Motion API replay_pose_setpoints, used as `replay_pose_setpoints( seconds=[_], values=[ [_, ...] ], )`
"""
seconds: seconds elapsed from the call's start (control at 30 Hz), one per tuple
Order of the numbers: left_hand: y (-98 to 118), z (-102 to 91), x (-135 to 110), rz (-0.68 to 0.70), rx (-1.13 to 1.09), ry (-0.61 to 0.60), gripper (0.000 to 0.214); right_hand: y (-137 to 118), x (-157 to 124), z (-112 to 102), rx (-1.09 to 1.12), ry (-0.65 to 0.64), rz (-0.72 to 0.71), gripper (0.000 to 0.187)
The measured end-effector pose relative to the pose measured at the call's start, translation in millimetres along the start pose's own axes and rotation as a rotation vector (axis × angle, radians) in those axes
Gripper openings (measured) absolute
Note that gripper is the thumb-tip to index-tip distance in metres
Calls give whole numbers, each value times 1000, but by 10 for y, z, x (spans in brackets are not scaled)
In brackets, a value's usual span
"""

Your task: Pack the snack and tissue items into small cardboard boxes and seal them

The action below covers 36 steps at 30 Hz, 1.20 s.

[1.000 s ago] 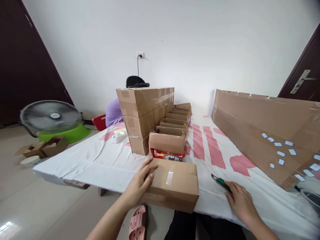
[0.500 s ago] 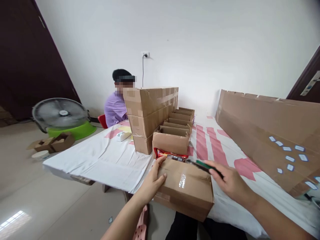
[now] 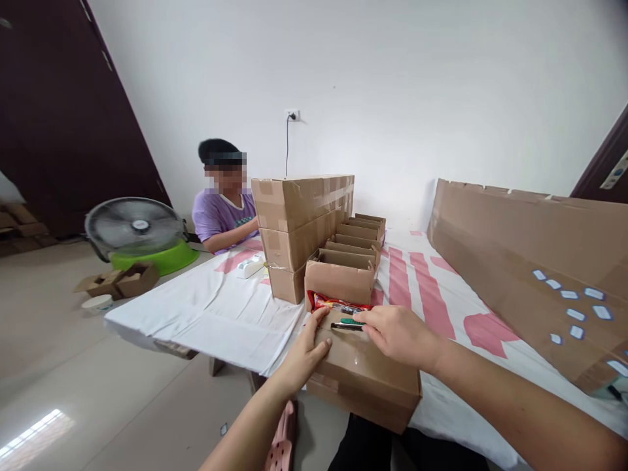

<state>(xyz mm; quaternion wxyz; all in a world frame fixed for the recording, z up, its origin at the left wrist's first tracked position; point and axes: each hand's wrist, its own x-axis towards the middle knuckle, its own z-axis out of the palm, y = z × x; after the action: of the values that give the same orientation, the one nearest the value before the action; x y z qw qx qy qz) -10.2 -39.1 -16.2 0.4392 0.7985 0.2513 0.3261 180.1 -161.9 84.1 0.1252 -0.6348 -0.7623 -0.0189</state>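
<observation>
A closed cardboard box [image 3: 375, 363] sits at the near table edge, above my lap. My left hand [image 3: 310, 350] grips its left end, thumb on the top and fingers at the far side. In my right hand [image 3: 397, 332] is a green and black utility knife [image 3: 349, 324], its tip pointing left, low over the box's top near the middle. Whether the blade touches the cardboard I cannot tell. Right behind the box lies a red packet [image 3: 338, 304], partly hidden. A row of open cardboard boxes [image 3: 338, 281] runs back from there.
Stacked long cartons [image 3: 279, 252] stand left of the row. A person in a purple shirt [image 3: 210, 219] sits beyond them. A tall cardboard sheet [image 3: 510, 261] with small labels leans at the right. A fan [image 3: 140, 226] and a pink shoe [image 3: 282, 435] are on the floor.
My right hand has moved left with the utility knife, from the box's right side to over its top. My left hand stays on the box. The seated person has turned toward the table.
</observation>
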Motion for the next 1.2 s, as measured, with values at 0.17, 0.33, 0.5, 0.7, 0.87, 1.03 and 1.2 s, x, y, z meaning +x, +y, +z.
replay_pose_setpoints(
  seconds=[0.17, 0.33, 0.5, 0.7, 0.87, 1.03, 1.2],
  values=[
    [63, -10, -17, 20, 38, -10, 58, 47, 31, -68, 81, -40, -46, 33],
    [76, -5, -23, 6, 83, -15, 58, 64, 75, -140, 132, -117, -8, 31],
    [63, -2, -20, -19, 96, -20, 59, 85, 11, -332, 115, -199, -4, 28],
    [104, -4, -22, -69, 103, -27, 59, 156, -197, -547, 83, -277, 41, 26],
    [152, 9, -25, -70, 97, -35, 59, 199, -361, -597, 13, -285, 35, 22],
    [138, 12, -16, -62, 111, -48, 58, 169, -463, -597, -28, -216, -4, 25],
    [117, 11, -16, -48, 149, -59, 58, 153, -452, -488, 28, -115, -12, 31]
  ],
)
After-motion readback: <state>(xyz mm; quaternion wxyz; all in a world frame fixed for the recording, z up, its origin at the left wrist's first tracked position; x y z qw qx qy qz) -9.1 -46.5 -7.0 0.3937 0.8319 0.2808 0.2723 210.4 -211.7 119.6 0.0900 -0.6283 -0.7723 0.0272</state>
